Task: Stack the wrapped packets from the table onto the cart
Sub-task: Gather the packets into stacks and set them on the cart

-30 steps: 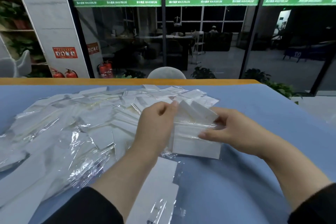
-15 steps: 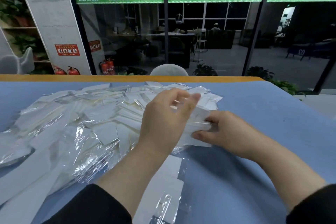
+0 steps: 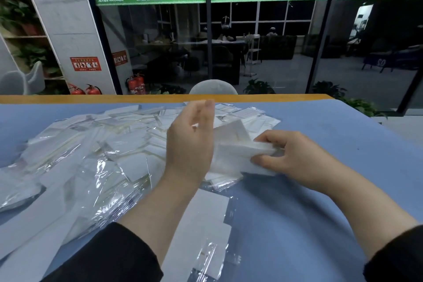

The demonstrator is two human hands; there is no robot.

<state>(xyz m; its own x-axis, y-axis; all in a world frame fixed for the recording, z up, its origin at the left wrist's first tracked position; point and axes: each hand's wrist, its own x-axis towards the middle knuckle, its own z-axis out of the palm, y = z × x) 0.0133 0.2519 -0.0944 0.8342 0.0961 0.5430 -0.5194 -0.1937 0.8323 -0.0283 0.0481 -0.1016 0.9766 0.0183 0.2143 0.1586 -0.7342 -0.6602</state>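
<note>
Head view, right hand: my right hand (image 3: 295, 155) pinches a small bundle (image 3: 240, 155) of packets, thumb on top and fingers curled beneath, so the edges stay squared while I gather more.
Head view, left hand: my left hand (image 3: 191, 142) stands on edge against the bundle's left side, fingers loosely straight and raised. I judge it steadies the bundle or feeds it the next packet; whether it pinches anything I cannot tell, as the palm faces away.
Bundle: it sits between my two hands, its lower edge touching the table (image 3: 320, 213). One packet tilts up out of its top, so it is not yet flush.
Bundle count: several packets. The exact number is hidden by the wrap and by blur.
Pile: the loose pile (image 3: 80, 155) spreads left of my left hand and beyond both hands, too overlapped to count, clearly dozens.
Near packets: just below my grip, toward me, lie two or so flat packets (image 3: 201, 231) in clear wrap.
Hands: two, both mine, dark sleeves at the wrists.
Cart: not in view, so nothing I can see is stacked on it yet.
Stage: my guess is gathering, before any carry.
</note>
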